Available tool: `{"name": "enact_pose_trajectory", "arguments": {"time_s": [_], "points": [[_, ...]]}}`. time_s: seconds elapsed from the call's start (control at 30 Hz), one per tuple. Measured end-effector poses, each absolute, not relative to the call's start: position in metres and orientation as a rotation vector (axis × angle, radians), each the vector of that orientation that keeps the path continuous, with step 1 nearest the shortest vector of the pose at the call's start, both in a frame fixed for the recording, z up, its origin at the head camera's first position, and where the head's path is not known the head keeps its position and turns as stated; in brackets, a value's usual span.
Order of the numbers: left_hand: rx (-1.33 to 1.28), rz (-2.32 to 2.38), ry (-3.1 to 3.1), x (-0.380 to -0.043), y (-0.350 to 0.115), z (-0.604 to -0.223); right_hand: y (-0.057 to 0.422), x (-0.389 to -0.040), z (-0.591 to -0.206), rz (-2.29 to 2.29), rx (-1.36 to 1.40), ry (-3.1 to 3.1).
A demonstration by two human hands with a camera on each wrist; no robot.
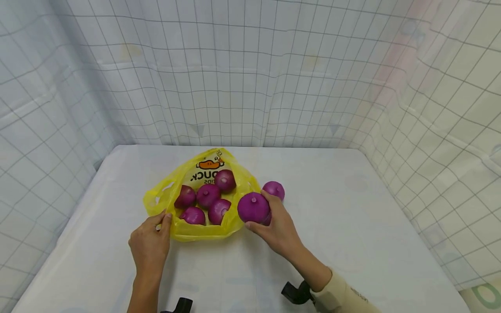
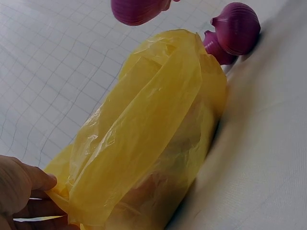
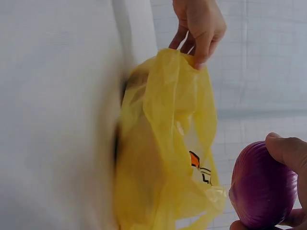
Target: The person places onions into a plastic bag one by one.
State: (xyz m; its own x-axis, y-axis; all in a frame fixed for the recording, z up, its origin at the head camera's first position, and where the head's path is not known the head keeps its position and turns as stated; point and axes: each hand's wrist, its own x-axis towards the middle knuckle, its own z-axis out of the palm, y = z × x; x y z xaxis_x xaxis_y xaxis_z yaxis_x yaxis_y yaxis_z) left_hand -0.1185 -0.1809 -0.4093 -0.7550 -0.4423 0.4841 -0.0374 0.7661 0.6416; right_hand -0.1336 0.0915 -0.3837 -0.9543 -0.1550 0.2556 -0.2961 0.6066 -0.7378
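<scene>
A yellow plastic bag (image 1: pixel 231 228) with a duck print lies on the table, its mouth held apart. Several red onions (image 1: pixel 208 195) sit inside it. At the bag's near left edge, my left hand (image 1: pixel 149 243) pinches the rim between thumb and fingers, also seen in the right wrist view as a hand (image 3: pixel 200 21). My right hand (image 1: pixel 279 228) grips a red onion (image 1: pixel 253 208) above the table at the bag's right side. Past that hand, another red onion (image 1: pixel 274 189) rests on the table, and one more (image 2: pixel 217 49) beside it is partly hidden.
A white cloth covers the table (image 1: pixel 344 226). Grid-patterned white curtains (image 1: pixel 242 78) hang along the back and both sides. Black wrist mounts (image 1: pixel 296 292) show near both forearms.
</scene>
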Motion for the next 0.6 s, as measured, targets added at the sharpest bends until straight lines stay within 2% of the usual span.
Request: {"name": "enact_pose_trajectory", "arguments": {"time_s": [0.27,0.6], "points": [[0.354,-0.825,-2.323,-0.119,-0.181,-0.411,0.066,-0.153,-0.359,1.285,0.433,-2.674],[0.376,-0.836,-2.329,-0.12,-0.177,-0.41,0.028,-0.178,-0.354,1.356,0.525,-2.7]]}}
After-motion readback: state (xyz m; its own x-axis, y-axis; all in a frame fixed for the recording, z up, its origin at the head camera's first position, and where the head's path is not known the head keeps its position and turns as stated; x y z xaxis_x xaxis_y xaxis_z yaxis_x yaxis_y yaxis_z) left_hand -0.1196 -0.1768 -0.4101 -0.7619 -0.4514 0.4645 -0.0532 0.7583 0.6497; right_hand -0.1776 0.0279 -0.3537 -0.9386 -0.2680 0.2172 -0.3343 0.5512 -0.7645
